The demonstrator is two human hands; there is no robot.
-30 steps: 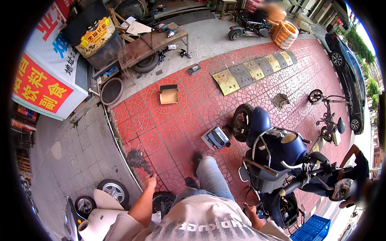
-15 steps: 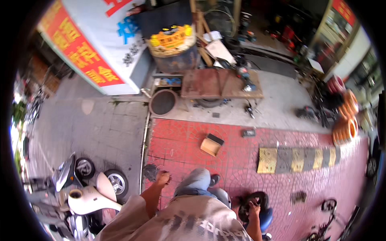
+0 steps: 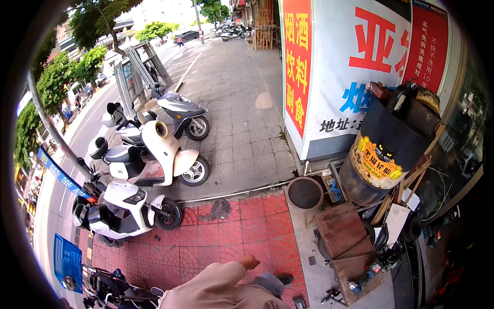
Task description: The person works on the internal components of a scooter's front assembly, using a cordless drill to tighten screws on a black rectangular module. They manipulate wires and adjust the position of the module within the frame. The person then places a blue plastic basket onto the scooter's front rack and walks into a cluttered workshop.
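My left hand [image 3: 250,261] hangs at my side above the red paving [image 3: 242,221], at the end of a pale sleeve [image 3: 216,280]. It touches nothing that I can see, and its fingers are too small and foreshortened to read. Below it shows my jeans leg [image 3: 270,283] with a dark shoe [image 3: 285,279]. My right hand is outside the picture. Nearest on the right is a rusty brown workbench [image 3: 342,229] with tools at its near end. A round dark-topped tub [image 3: 305,193] stands by its far corner.
Parked on the left are a white scooter [image 3: 121,206], a cream scooter [image 3: 167,149] and a grey scooter [image 3: 177,105]. A motorcycle [image 3: 110,288] stands lower left. A large drum [image 3: 370,170] and a white-and-red sign wall [image 3: 329,77] rise behind the bench. Grey pavement [image 3: 231,118] runs ahead.
The view has swung left toward the scooters and street. My right hand, earlier on a black-tyred wheel, has left the picture, as have the wheel, open box and striped ramp.
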